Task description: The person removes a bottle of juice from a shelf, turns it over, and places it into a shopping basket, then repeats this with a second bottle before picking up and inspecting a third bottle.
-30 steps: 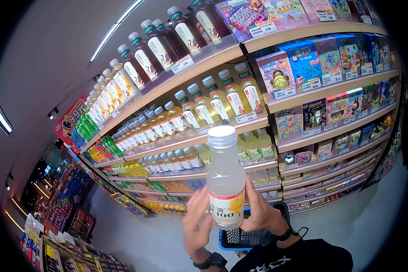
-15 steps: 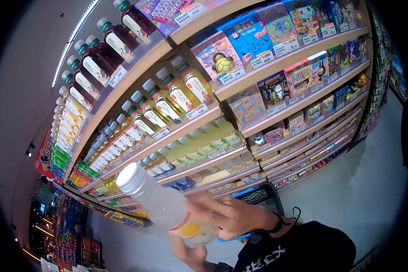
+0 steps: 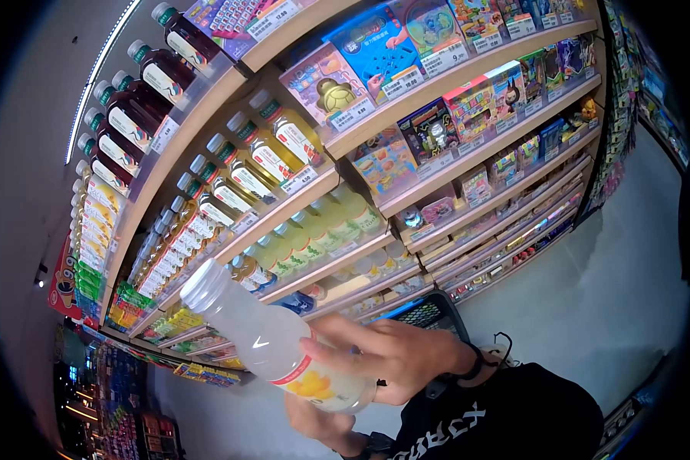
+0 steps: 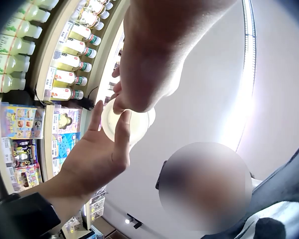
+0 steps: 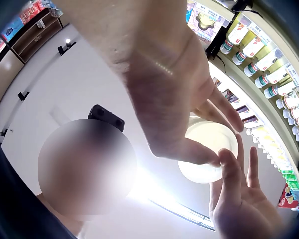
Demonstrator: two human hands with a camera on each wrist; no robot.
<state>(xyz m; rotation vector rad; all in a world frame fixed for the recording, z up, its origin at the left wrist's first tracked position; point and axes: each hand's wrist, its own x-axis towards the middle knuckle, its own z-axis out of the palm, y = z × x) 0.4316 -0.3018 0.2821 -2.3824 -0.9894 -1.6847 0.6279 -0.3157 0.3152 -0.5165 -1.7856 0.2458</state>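
Observation:
A clear plastic bottle (image 3: 264, 333) of cloudy pale drink, with a white cap and a yellow-fruit label, leans with its cap to the upper left in the head view. My right hand (image 3: 391, 356) grips its lower part, fingers lying across the label. Below, my left hand (image 3: 314, 422) is at the bottle's base, partly hidden behind it. From underneath, the left wrist view shows the left thumb and fingers (image 4: 122, 137) on either side of the round bottle bottom (image 4: 109, 122). In the right wrist view the right thumb lies along that bottom (image 5: 209, 142).
Shelves of bottled drinks (image 3: 245, 172) stand ahead and to the left. Boxed toys (image 3: 429, 134) with price tags fill the shelves to the right. A black and blue shopping basket (image 3: 429, 314) is behind the right hand, above grey floor (image 3: 544, 307).
The bottle has gone from upright to leaning left, and the right hand's fingers now cross its label. The head view has swung right, and the left hand has moved lower beneath the bottle.

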